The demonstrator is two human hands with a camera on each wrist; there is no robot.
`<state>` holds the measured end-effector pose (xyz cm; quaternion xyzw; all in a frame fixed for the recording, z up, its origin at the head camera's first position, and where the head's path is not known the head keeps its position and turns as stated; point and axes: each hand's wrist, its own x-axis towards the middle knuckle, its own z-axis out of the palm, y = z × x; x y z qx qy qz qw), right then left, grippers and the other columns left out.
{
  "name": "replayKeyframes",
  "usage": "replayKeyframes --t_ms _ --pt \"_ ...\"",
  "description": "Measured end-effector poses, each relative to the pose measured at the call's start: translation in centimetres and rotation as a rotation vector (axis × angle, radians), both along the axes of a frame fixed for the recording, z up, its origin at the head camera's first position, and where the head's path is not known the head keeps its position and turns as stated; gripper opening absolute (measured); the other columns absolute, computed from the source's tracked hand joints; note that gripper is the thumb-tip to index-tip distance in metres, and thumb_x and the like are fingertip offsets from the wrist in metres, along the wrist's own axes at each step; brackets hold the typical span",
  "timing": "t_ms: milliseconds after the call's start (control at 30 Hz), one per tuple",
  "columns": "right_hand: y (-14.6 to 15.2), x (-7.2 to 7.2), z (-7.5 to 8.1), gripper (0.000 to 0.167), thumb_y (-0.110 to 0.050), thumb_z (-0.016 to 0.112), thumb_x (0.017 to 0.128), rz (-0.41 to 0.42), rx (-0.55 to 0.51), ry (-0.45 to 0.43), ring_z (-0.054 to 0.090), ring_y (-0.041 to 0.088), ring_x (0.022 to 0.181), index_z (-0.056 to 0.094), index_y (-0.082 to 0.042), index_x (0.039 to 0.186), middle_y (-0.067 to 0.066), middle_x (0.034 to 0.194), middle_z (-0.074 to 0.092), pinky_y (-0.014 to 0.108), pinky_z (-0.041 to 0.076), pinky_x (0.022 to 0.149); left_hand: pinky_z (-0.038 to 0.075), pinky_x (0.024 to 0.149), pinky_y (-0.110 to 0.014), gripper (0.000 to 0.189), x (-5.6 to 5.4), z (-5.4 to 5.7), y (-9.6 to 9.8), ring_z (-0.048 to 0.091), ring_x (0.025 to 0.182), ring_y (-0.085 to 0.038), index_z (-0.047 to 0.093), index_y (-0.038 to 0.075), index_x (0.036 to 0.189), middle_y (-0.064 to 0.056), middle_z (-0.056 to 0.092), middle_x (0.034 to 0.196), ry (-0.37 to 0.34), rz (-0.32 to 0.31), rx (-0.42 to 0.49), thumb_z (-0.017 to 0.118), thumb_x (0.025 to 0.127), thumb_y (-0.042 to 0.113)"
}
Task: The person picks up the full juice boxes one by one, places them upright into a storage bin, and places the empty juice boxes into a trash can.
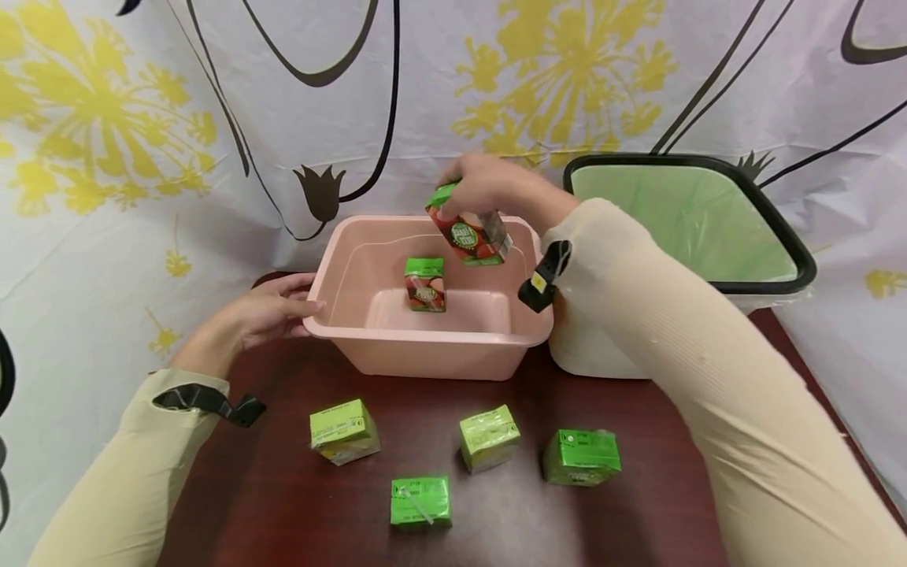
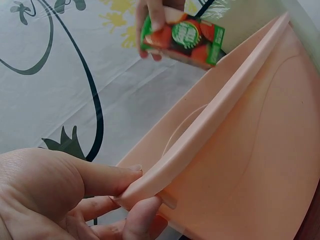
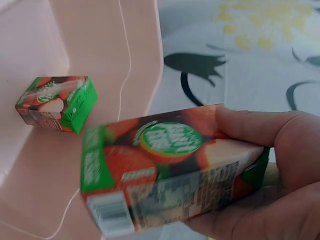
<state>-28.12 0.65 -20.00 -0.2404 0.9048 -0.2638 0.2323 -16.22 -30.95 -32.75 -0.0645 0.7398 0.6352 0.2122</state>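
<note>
A red and green juice box (image 1: 468, 235) is gripped by my right hand (image 1: 489, 189) above the back right part of a pink plastic tub (image 1: 425, 337). In the right wrist view the thumb and fingers pinch one end of that juice box (image 3: 165, 165). Another red and green juice box (image 1: 425, 285) lies inside the tub, near its back wall. My left hand (image 1: 272, 309) pinches the tub's left rim between thumb and fingers, as the left wrist view shows at the tub's corner (image 2: 150, 182).
Several juice boxes stand on the dark red table in front of the tub: two yellow-green (image 1: 345, 431) (image 1: 489, 439) and two green (image 1: 583, 457) (image 1: 421, 502), one with a straw on top. A white bin (image 1: 595, 339) with a black rim and green liner stands to the right. Patterned cloth hangs behind.
</note>
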Motion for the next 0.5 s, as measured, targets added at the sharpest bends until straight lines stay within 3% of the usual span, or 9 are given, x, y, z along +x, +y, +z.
replayKeyframes --t_ms 167,267,367,400,500 --pt "-0.8 -1.5 -1.5 0.049 -0.013 0.063 0.097 0.003 0.061 -0.001 0.054 0.019 0.089 0.056 -0.005 0.145 0.015 0.13 0.06 0.032 0.048 0.076 0.059 0.07 -0.023 0.071 0.0 -0.1 -0.1 0.069 0.083 -0.01 0.014 0.0 0.161 -0.031 0.03 0.156 -0.005 -0.004 0.004 0.055 0.103 0.004" --pt "-1.0 -2.0 -2.4 0.043 -0.008 0.06 0.099 -0.048 0.018 -0.078 0.054 0.015 0.064 0.059 -0.006 0.142 0.01 0.091 0.07 0.028 0.046 0.06 0.059 0.07 -0.023 0.071 0.0 -0.1 -0.2 0.069 0.082 -0.01 0.014 0.0 0.161 -0.031 0.03 0.157 -0.005 -0.007 0.01 0.054 0.103 0.003" --pt "-1.1 -2.2 -3.3 0.043 -0.003 0.059 0.099 -0.106 -0.025 -0.138 0.045 0.012 0.043 0.06 -0.008 0.141 0.007 0.063 0.063 0.026 0.04 0.049 0.058 0.069 -0.023 0.07 0.0 -0.1 -0.2 0.069 0.081 -0.01 0.014 0.0 0.161 -0.031 0.03 0.157 -0.004 -0.007 0.013 0.054 0.103 0.003" --pt "-1.1 -2.3 -3.6 0.044 -0.002 0.058 0.099 -0.131 -0.038 -0.166 0.043 0.012 0.041 0.059 -0.009 0.143 0.006 0.062 0.061 0.025 0.039 0.047 0.058 0.069 -0.023 0.069 0.0 -0.1 -0.2 0.069 0.081 -0.01 0.015 0.0 0.161 -0.03 0.03 0.157 -0.004 -0.006 0.014 0.054 0.103 0.002" --pt "-1.3 -2.8 -4.9 0.049 -0.001 0.06 0.098 -0.152 -0.005 -0.16 0.055 0.016 0.062 0.057 -0.011 0.146 0.013 0.111 0.069 0.029 0.045 0.056 0.058 0.069 -0.022 0.069 0.0 -0.1 -0.3 0.069 0.081 -0.01 0.015 -0.001 0.16 -0.031 0.029 0.157 0.0 -0.008 0.014 0.054 0.103 0.002"
